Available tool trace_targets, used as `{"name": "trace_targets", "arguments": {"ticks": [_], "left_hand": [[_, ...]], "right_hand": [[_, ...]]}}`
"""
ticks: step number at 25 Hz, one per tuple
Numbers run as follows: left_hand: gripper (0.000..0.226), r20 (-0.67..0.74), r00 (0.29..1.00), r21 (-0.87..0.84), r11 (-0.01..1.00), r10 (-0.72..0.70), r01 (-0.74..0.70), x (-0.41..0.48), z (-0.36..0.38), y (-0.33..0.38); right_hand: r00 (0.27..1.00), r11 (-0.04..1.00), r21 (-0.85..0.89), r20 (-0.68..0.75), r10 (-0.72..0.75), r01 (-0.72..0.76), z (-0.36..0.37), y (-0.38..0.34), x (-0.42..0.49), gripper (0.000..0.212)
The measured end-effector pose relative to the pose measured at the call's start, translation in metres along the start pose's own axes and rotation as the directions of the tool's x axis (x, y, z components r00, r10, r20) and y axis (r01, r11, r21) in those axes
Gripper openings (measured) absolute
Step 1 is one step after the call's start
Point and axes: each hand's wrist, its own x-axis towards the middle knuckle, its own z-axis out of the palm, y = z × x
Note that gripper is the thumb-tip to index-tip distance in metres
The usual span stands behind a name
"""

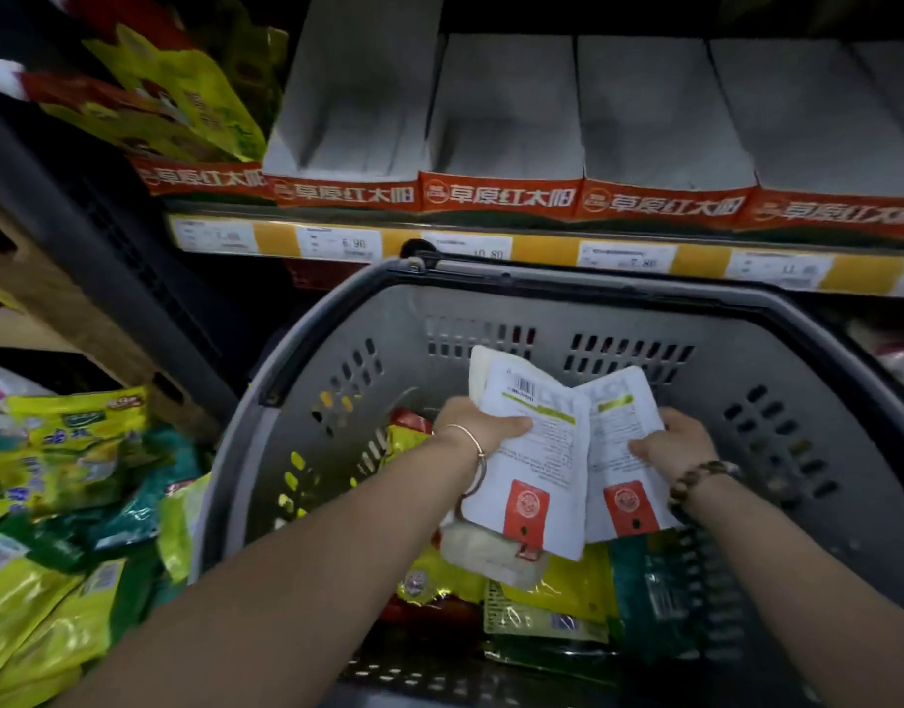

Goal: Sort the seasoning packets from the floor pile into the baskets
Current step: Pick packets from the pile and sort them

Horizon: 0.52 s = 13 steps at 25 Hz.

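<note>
The grey basket [776, 344] holds a loose heap of yellow packets [572, 585], a dark green packet [654, 600] and a red one [411, 419] at its far left. Above them, the left hand [472, 421] grips one white packet [534, 482] by its edge, thumb curled over the front. The right hand [687, 442] pinches a second white packet [615, 447] just beside it, the two overlapping. The floor pile [56, 508] of yellow and green packets lies left of the basket.

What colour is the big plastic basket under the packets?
The basket is grey with a darker rim, best seen in the head view.
</note>
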Motion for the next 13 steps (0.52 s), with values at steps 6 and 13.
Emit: {"name": "trace_targets", "arguments": {"ticks": [6, 13], "left_hand": [[0.044, 0.08, 0.981, -0.136, 0.973, -0.179, 0.188, 0.023, 0.075, -0.047], [0.096, 0.124, 0.943, 0.692, 0.655, 0.308, -0.304, 0.023, 0.094, -0.066]], "right_hand": [[0.983, 0.95, -0.268, 0.045, 0.175, -0.157, -0.003, 0.06, 0.025, 0.025], [0.993, 0.864, -0.498, -0.12, 0.014, -0.073, 0.009, 0.081, 0.018, 0.035]]}}
